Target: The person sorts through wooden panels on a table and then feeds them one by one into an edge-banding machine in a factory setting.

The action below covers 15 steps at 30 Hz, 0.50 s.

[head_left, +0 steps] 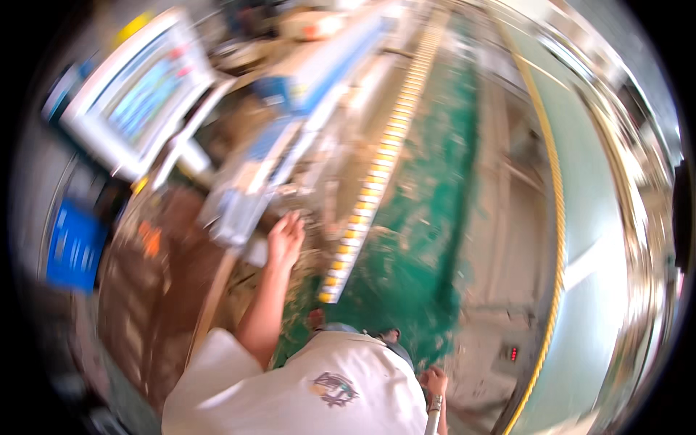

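Observation:
My left hand [286,239] is held out in front of me with its fingers apart and slightly bent, and nothing shows in it. It hovers beside the near end of a long machine beam [239,210] with blue and pale parts. Low beside my right hip hangs my right hand [434,380], small and blurred. Its fingers look bent, but whether they hold anything is unclear. A white strip [433,420] shows along that wrist. Between the two hands, a long yellow-and-white striped strip [373,181] runs away from me.
A white-framed screen panel [141,94] stands at the left above a blue box [74,245]. A brown surface [163,290] lies near left. The worn green floor [413,254] stretches ahead. A yellow rope-like edge [558,217] borders a pale green table [594,290] at the right.

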{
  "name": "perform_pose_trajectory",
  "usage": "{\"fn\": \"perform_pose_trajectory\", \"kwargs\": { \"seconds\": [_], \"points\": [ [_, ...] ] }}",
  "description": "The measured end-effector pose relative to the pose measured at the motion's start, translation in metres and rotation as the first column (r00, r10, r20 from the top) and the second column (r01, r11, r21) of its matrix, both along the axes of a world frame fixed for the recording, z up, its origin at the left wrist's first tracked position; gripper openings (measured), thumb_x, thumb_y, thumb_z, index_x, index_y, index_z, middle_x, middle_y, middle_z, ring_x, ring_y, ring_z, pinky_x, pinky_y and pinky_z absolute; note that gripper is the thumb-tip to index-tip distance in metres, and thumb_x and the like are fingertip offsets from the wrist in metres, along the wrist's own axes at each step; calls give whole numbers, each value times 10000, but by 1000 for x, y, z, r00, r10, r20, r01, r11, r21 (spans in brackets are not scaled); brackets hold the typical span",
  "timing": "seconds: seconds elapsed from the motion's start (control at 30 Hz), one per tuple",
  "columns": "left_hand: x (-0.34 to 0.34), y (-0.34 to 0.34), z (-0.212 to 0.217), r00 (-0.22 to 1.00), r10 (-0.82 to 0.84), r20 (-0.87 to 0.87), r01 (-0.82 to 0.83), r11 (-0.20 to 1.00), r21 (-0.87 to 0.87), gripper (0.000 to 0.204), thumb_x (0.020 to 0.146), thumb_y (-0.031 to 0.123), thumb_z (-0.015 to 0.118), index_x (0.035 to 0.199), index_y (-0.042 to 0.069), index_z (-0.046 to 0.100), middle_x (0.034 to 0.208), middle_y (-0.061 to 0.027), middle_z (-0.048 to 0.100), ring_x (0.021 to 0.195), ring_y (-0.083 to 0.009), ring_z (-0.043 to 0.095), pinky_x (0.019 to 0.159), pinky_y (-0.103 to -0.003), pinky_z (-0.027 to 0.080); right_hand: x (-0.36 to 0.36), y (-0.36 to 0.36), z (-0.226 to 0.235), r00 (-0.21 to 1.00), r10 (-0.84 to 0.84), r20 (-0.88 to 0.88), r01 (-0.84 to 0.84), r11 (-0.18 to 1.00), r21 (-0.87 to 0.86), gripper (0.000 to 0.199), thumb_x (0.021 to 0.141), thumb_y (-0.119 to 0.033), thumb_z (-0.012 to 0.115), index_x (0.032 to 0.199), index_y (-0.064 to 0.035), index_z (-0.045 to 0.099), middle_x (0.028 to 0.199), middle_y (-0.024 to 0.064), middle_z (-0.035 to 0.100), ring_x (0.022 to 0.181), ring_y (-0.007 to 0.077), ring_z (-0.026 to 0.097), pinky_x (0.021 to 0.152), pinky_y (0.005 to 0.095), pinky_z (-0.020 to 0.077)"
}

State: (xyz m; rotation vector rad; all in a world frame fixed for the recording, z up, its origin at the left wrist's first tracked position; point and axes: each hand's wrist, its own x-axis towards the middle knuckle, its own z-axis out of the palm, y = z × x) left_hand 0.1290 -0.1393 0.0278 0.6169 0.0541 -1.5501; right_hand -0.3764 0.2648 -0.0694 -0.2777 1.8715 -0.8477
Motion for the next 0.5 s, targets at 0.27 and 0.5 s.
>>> {"fn": "perform_pose_trajectory", "kwargs": {
  "seconds": [0.27, 0.5],
  "points": [
    [-373, 106, -12, 308, -858, 411, 795, 469, 385, 330, 1002, 339, 640, 1179, 61, 652, 950, -96, 747, 822, -195, 740, 675, -307, 569, -139, 52, 35, 919, -391, -43, 379, 910, -171, 360, 925, -50, 565, 1260, 67, 624, 858, 98, 714, 663, 148, 637, 584, 285, 497],
    [-615, 168, 25, -369, -346, 863, 922, -255, 292, 528, 942, 108, 708, 1412, -13, 502, 1232, -158, 689, 1095, -193, 661, 957, -324, 532, -244, 91, 86, 648, -756, -91, 662, 619, -423, 334, 962, -100, 580, 1266, 29, 630, 888, 74, 723, 760, 146, 685, 641, 273, 531]
  ]
}}
